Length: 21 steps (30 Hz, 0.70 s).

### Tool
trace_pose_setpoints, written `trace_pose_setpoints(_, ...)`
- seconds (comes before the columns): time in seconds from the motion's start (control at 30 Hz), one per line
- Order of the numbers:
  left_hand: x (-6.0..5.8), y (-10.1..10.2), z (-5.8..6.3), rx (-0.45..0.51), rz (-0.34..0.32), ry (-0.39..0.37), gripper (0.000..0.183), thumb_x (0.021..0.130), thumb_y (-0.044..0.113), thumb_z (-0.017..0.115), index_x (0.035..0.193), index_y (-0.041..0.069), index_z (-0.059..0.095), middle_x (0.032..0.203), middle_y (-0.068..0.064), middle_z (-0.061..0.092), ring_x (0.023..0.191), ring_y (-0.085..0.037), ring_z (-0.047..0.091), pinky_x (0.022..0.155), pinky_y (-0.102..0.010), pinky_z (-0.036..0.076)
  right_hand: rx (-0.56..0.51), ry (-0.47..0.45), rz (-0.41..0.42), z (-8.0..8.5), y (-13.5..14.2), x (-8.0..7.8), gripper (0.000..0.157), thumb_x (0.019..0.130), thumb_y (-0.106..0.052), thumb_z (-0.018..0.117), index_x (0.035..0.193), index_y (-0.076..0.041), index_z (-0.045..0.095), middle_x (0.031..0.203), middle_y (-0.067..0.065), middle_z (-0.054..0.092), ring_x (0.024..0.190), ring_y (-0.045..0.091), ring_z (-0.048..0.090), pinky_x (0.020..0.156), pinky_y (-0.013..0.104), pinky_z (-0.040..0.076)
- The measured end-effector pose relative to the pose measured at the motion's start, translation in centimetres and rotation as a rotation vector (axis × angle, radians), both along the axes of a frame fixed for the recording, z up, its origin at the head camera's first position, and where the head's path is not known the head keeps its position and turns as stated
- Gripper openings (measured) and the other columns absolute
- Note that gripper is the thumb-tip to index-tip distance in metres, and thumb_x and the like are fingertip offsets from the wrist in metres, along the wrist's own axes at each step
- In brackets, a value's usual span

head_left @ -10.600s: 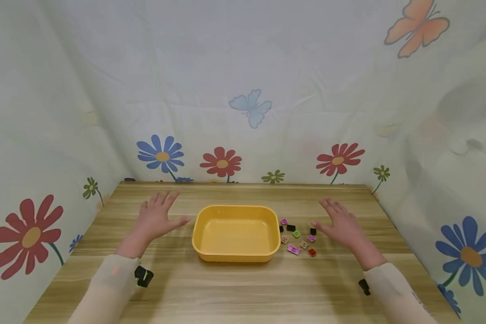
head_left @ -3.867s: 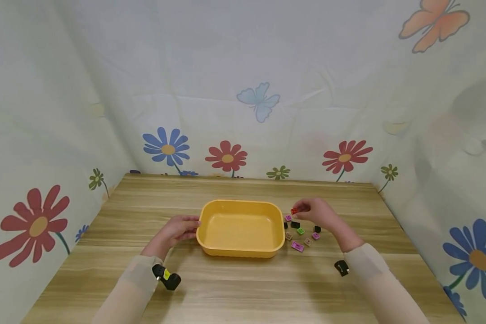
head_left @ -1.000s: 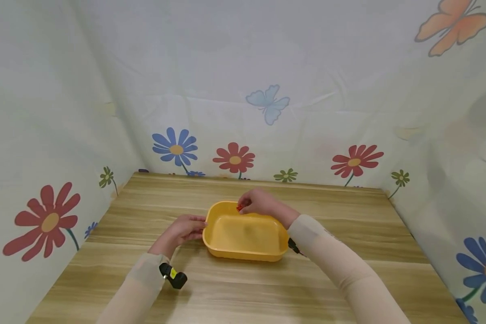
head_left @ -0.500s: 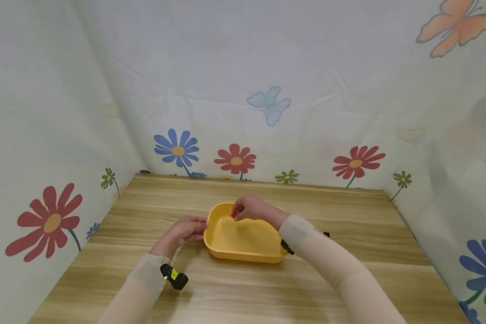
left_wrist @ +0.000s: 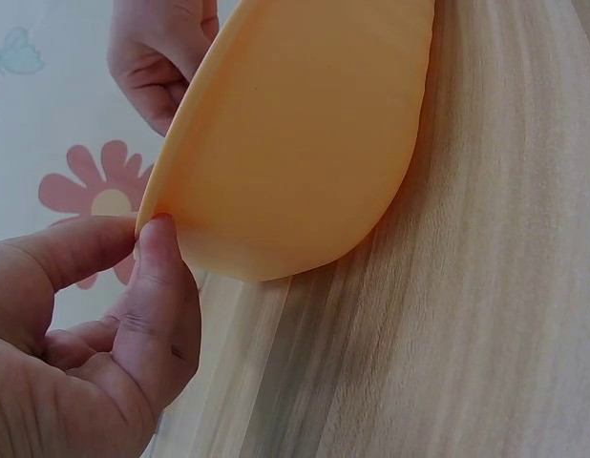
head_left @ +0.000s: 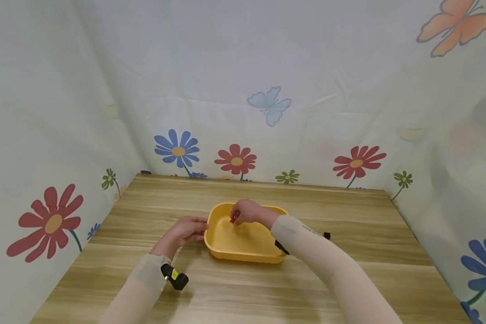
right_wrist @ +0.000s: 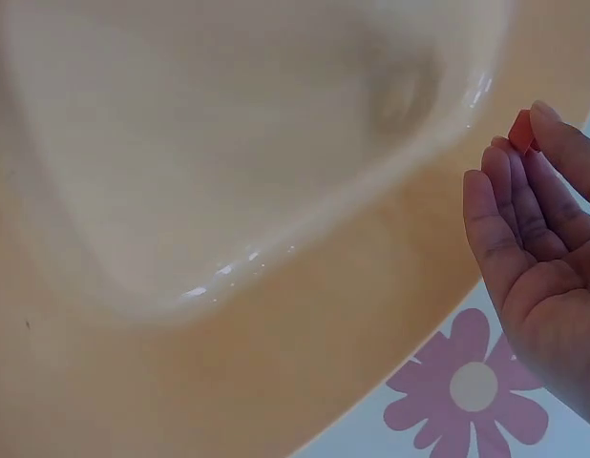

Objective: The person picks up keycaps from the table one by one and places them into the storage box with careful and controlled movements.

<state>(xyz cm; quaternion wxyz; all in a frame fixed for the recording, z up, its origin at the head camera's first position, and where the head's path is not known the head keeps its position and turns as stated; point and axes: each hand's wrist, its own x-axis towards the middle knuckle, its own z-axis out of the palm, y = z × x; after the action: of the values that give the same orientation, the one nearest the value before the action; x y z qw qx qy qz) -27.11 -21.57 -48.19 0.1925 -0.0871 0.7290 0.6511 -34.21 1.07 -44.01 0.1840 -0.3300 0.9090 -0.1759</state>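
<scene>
My left hand (head_left: 187, 228) grips the left end of a yellow plastic tray (head_left: 247, 257). In the left wrist view its thumb and a finger pinch the tray's rim (left_wrist: 171, 143). My right hand (head_left: 246, 210) is over the tray's far left part, reaching in from the right. Between its thumb and fingertips it pinches a small red toy brick (head_left: 232, 219). In the right wrist view the red brick shows beside the thumb tip, above the tray's glossy inside (right_wrist: 228, 143); the other fingers lie loosely bent.
The tray stands on a wood-grain table (head_left: 235, 292). One small black piece (head_left: 327, 235) shows past the right sleeve (head_left: 328, 265), which hides the area right of the tray. A flower-print cloth (head_left: 210, 103) encloses the back and sides. A black camera (head_left: 175, 276) sits on the left wrist.
The right hand has picked up the red brick from the pieces at right, carried it left over the tray and lowered it. The left hand has taken hold of the tray's rim.
</scene>
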Motion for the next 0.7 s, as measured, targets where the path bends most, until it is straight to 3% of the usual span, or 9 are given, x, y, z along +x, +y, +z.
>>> trace_pose_setpoints(0.23, 0.0, 0.0, -0.2, -0.016, -0.003, 0.007, 0.044, 0.1, 0.006, 0.061, 0.138, -0.014, 0.051, 0.096, -0.006, 0.074, 0.076, -0.008, 0.068, 0.066, -0.018, 0.061, 0.036, 0.0, 0.01, -0.8, -0.6, -0.3, 0.017, 0.09, -0.013, 0.079, 0.105, -0.006, 0.076, 0.103, 0.007, 0.076, 0.083, 0.01, 0.056, 0.087, 0.025, 0.055)
trace_pose_setpoints(0.47, -0.1, 0.0, -0.3, -0.005, -0.01, 0.005, 0.044, 0.1, 0.005, 0.061, 0.138, -0.015, 0.051, 0.093, -0.005, 0.074, 0.076, -0.008, 0.068, 0.065, -0.018, 0.06, 0.043, -0.047, 0.011, -1.5, -1.1, -0.9, 0.015, 0.089, -0.011, 0.079, 0.103, -0.005, 0.076, 0.1, 0.007, 0.075, 0.085, 0.015, 0.06, 0.091, 0.029, 0.056)
trace_pose_setpoints(0.7, -0.1, 0.0, -0.2, -0.003, -0.011, 0.004, 0.045, 0.1, 0.005, 0.06, 0.139, -0.015, 0.05, 0.096, -0.007, 0.075, 0.077, -0.008, 0.069, 0.066, -0.018, 0.06, 0.045, -0.054, 0.034, -2.0, -1.5, -1.5, 0.012, 0.088, -0.01, 0.08, 0.099, -0.006, 0.076, 0.094, 0.005, 0.075, 0.082, 0.013, 0.062, 0.085, 0.025, 0.056)
